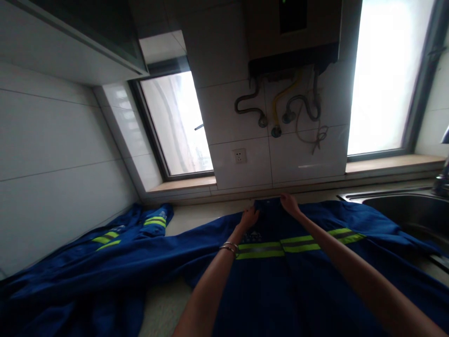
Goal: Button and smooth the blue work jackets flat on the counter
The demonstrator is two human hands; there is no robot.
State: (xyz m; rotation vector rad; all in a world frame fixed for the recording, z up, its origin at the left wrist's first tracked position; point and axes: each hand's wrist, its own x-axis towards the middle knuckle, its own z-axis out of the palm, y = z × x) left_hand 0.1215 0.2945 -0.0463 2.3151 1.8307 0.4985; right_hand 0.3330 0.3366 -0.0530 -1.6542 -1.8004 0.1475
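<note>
A blue work jacket (266, 281) with yellow-green reflective stripes lies spread flat on the countertop, collar toward the wall. My left hand (249, 217), with bracelets on the wrist, rests on the jacket near the left side of the collar. At the right side of the collar (268, 203), my right hand (289, 203) pinches the fabric edge. Both arms reach forward over the jacket's front. One sleeve stretches out to the left.
A second blue garment (115, 234) with reflective stripes lies bunched at the left against the tiled wall. A steel sink (403, 210) sits at the right. A wall socket (240, 156), a water heater (293, 32) with hoses and two windows are behind.
</note>
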